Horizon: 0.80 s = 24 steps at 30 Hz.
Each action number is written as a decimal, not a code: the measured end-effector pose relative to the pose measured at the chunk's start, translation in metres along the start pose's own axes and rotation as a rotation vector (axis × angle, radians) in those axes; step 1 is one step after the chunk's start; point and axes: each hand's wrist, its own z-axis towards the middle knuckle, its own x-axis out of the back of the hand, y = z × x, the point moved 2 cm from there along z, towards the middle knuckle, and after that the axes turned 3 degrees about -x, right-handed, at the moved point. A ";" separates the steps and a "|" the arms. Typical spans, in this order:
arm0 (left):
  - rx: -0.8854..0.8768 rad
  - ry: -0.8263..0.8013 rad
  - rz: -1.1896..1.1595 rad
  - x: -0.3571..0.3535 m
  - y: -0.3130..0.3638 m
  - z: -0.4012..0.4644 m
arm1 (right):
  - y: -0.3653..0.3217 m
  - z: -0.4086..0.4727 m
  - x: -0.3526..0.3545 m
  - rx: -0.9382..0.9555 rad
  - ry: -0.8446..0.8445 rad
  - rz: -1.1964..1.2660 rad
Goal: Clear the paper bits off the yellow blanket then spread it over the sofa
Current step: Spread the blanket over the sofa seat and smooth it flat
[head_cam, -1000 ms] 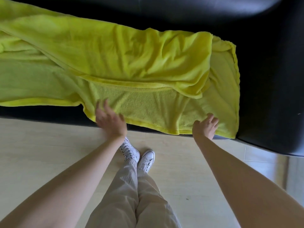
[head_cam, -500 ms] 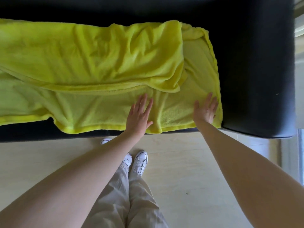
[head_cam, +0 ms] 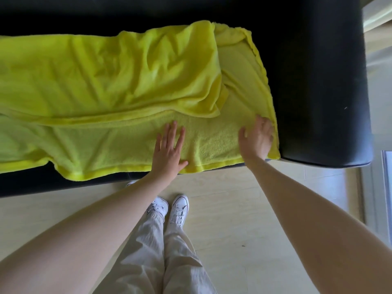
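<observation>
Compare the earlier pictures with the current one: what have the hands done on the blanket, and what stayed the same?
Both hands slid from the blanket's front hem up onto it. The left hand and right hand now lie flat, fingers spread, gripping nothing. The yellow blanket stays folded over itself on the black sofa.

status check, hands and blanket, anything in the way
Left hand and right hand open, flat on yellow blanket. Blanket on black sofa, upper layer folded over, not spread. No paper bits visible.
</observation>
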 end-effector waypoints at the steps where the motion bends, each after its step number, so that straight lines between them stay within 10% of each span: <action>1: -0.001 -0.003 -0.007 0.001 0.000 -0.001 | -0.009 -0.009 -0.004 0.153 -0.033 -0.027; 4: -0.023 0.011 -0.052 0.003 0.001 0.000 | -0.023 -0.031 -0.019 0.411 -0.187 -0.121; 15: 0.015 0.280 -0.206 0.024 -0.059 -0.081 | -0.065 -0.066 -0.011 0.218 -0.126 -0.159; 20: 0.618 0.367 -0.543 0.042 -0.128 -0.148 | -0.136 -0.139 -0.021 0.620 -0.256 -0.202; 24: 1.560 0.626 -1.527 0.043 -0.199 -0.181 | -0.205 -0.216 -0.044 0.721 -0.545 -0.177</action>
